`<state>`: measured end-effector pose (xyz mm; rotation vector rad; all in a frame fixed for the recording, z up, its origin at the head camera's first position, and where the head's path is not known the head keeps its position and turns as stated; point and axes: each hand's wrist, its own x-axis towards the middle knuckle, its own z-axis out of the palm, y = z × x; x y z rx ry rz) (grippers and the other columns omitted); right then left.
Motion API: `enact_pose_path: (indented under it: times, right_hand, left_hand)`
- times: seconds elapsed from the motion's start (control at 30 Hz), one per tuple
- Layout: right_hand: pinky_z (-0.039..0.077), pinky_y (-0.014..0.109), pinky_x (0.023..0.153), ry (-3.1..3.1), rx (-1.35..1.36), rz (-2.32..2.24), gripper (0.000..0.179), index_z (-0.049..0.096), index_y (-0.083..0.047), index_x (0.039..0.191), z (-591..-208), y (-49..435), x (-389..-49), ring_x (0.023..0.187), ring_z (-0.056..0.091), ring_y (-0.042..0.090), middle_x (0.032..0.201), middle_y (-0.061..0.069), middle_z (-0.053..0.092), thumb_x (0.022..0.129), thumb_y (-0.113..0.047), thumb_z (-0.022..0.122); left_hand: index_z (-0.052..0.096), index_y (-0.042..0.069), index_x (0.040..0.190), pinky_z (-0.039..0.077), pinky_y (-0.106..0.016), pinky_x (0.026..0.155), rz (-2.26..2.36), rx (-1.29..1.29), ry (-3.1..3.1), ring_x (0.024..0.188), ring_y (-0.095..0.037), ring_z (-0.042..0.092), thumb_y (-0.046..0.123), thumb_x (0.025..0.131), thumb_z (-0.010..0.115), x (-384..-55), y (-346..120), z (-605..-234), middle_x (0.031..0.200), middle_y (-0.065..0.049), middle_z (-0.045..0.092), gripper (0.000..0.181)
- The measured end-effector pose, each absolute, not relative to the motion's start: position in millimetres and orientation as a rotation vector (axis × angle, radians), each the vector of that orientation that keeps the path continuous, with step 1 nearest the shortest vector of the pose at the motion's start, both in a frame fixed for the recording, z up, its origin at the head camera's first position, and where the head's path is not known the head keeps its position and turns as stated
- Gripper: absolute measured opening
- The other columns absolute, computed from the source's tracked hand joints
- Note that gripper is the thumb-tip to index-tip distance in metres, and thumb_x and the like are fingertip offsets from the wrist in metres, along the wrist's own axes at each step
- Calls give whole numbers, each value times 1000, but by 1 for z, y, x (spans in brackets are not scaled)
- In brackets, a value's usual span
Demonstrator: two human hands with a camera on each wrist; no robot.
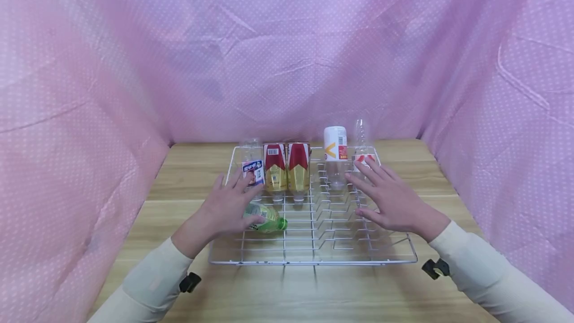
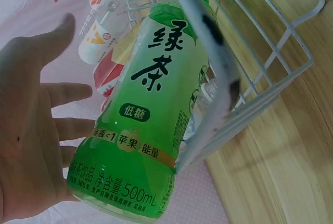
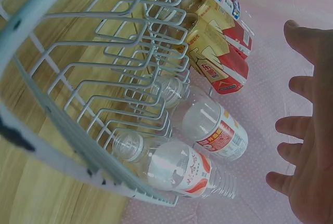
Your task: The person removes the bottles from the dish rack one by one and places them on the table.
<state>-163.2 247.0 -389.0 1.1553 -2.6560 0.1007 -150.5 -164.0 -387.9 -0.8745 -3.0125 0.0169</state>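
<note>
While left hand and right hand hang splayed, gripping nothing, head view: green bottle lies crosswise on left half of rack, cap rightward, left hand nearer. Left wrist: bottle beside left hand, contact unclear; rack crosses in front. Right wrist: vacant slots before clear bottles.

Left grip, right grip: fingers spread.

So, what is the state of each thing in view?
Left hand: fingers spread, empty
Right hand: fingers spread, empty
Green bottle: lying on its side, capped
Red-and-gold cartons: both upside down
Orange-V bottle: upside down
Red-label bottle: upside down
Blue-label bottle: upside down
Wire rack: paint chipped
</note>
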Motion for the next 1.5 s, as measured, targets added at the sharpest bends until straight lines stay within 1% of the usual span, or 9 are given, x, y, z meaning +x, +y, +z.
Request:
enact_pose_path:
  times: [0.17, 0.4, 0.63, 0.8, 0.9, 1.07, 1.17, 1.3, 1.5]
  right_hand:
    - [24, 62, 116, -2665, 1143, 100, 77, 44, -10, 153, -390, 249, -162, 146, 22, 50, 161, 23, 28, 93, -54, 62]
    - [25, 63, 115, -2659, 1144, 104, 77, 42, -11, 154, -389, 251, -161, 146, 24, 49, 161, 22, 29, 96, -62, 52]
    - [24, 64, 115, -2664, 1147, 112, 77, 43, -11, 154, -389, 250, -161, 147, 23, 47, 160, 22, 30, 93, -55, 61]
    - [26, 64, 114, -2676, 1127, 123, 78, 43, -11, 154, -390, 253, -160, 146, 24, 48, 160, 22, 32, 92, -54, 64]
    - [26, 64, 115, -2679, 1118, 131, 79, 42, -12, 154, -391, 254, -159, 148, 22, 47, 160, 22, 32, 92, -56, 62]
    - [26, 65, 114, -2670, 1123, 142, 78, 43, -10, 153, -392, 255, -157, 148, 22, 47, 158, 23, 34, 92, -53, 64]
    - [27, 65, 113, -2664, 1125, 146, 77, 45, -9, 152, -393, 255, -157, 146, 25, 49, 157, 24, 35, 91, -51, 66]
    - [27, 64, 113, -2673, 1117, 146, 77, 45, -10, 152, -394, 255, -155, 145, 26, 49, 158, 23, 34, 91, -52, 65]
    - [27, 65, 113, -2692, 1099, 158, 78, 44, -11, 153, -396, 257, -154, 146, 25, 47, 159, 22, 33, 89, -49, 69]
  left_hand:
    - [49, 16, 150, 15, -72, 114, 48, -878, -3028, 148, -48, 21, 66, 89, 63, -150, -163, -388, 158, -21, 36, 80]
    - [53, 15, 148, 16, -73, 113, 136, -909, -3041, 147, -45, 26, 62, 84, 71, -151, -162, -390, 156, -19, 41, 82]
    - [55, 15, 146, 18, -74, 112, 192, -916, -3063, 143, -46, 34, 59, 80, 78, -152, -162, -389, 151, -17, 47, 82]
    - [56, 14, 145, 22, -74, 111, 235, -932, -3056, 140, -44, 39, 54, 77, 82, -154, -161, -387, 149, -16, 50, 83]
    - [57, 15, 144, 23, -73, 111, 260, -929, -3073, 139, -43, 40, 51, 77, 84, -154, -159, -387, 149, -16, 51, 81]
    - [65, 15, 136, 22, -74, 110, 289, -916, -3094, 138, -42, 42, 44, 75, 88, -155, -159, -388, 144, -15, 56, 71]
    - [69, 15, 129, 24, -75, 110, 316, -925, -3083, 132, -41, 47, 41, 74, 89, -156, -159, -390, 135, -14, 62, 63]
    - [70, 15, 128, 26, -74, 109, 317, -933, -3085, 125, -40, 55, 38, 75, 89, -156, -158, -391, 127, -14, 66, 61]
    - [69, 14, 129, 27, -74, 108, 244, -942, -3112, 122, -40, 58, 37, 74, 90, -155, -158, -388, 128, -14, 66, 63]
